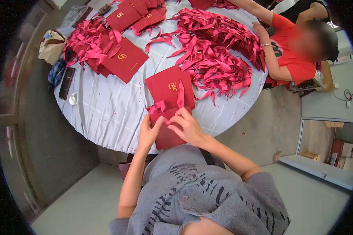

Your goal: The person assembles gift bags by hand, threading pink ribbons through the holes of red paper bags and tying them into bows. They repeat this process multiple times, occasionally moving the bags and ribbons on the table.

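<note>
At the near edge of the round table, my left hand [148,134] grips the left side of a flat, dark red paper bag [169,135], thumb over its upper part. My right hand [190,128] is closed in a pinch on the pink ribbon [167,121] at the bag's upper part, close to my left thumb. The fingers partly hide the ribbon and where it meets the bag. Just beyond lies another red bag [161,87] with a gold logo, a ribbon end lying across it.
On the white tablecloth [106,117] lie a heap of ribboned bags [223,72] at right, a left stack [125,58] and more bags [123,16] behind. A black phone-like object [67,83] and crumpled white tissue [73,99] lie left. A person in red [292,51] sits at right.
</note>
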